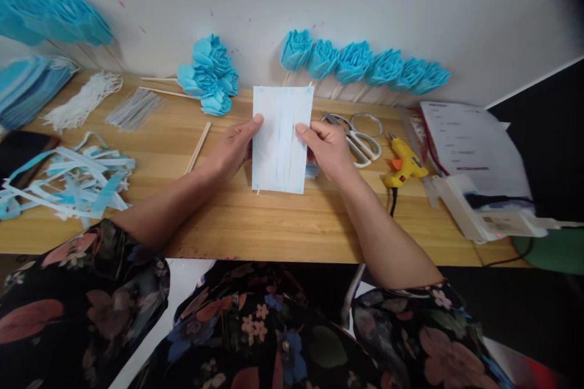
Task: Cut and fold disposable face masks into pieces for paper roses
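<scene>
A pale blue-and-white pleated face mask (280, 146) is held upright above the table, its pleats running lengthwise. No ear loops show on it. My left hand (237, 143) grips its left edge, thumb on the near face and fingers behind. On the opposite edge my right hand (326, 144) pinches it the same way. Behind the mask, partly hidden, lies a small blue stack (312, 171) beside my right fingers. Scissors with white handles (365, 149) rest just right of that hand.
Blue flowers on sticks (356, 62) lean along the wall, with a flower cluster (210, 76) at centre-left. Left are blue masks (34, 88), white cords (86, 97), grey wires (134, 109) and cut strips (86, 176). A yellow glue gun (405, 163) and white power strip (488, 213) lie right.
</scene>
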`<state>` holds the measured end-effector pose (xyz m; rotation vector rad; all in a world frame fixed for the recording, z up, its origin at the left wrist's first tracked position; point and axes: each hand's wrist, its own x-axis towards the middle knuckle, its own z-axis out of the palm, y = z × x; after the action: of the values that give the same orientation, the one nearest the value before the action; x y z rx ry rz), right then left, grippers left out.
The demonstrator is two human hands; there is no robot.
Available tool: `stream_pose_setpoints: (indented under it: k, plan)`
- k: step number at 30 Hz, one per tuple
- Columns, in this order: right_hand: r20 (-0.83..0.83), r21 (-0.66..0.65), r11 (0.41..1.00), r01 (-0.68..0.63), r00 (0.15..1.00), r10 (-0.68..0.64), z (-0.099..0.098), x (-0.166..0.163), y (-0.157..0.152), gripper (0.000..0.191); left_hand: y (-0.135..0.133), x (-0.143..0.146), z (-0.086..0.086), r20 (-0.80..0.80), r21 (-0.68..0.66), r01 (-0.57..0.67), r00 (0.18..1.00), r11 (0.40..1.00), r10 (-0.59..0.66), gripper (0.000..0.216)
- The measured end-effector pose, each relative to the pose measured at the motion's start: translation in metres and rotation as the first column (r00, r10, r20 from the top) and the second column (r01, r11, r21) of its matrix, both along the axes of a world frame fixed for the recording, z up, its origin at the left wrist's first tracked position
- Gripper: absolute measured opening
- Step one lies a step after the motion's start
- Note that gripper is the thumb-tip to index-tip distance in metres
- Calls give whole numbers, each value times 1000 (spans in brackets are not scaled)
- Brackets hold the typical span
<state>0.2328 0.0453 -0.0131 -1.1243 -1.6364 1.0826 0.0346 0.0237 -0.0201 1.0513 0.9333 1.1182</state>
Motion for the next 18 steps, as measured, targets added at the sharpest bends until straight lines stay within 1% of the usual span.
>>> stream_pose_setpoints:
  k: [4,7,10,15,18]
  plan:
    - [-21,-15,1000,-20,1000,19,-1,-1,0,55,0,-1,-2,-58,-19,22,998,1000,-23,52]
    - [-28,-28,1000,-13,1000,12,1,0,-2,58,-2,-2,-3,-106,-16,6,994,1000,-8,47]
    - [-30,-48,999,-22,999,21,4,0,-3,58,-3,-3,-3,-119,-16,-6,993,1000,4,45]
    - [-16,-26,999,-46,999,46,2,0,-2,48,-3,-3,-4,-119,3,-2,993,1000,3,42]
    - [-24,-22,999,-30,999,30,-2,0,1,42,0,-5,-8,-115,5,-7,993,1000,8,44]
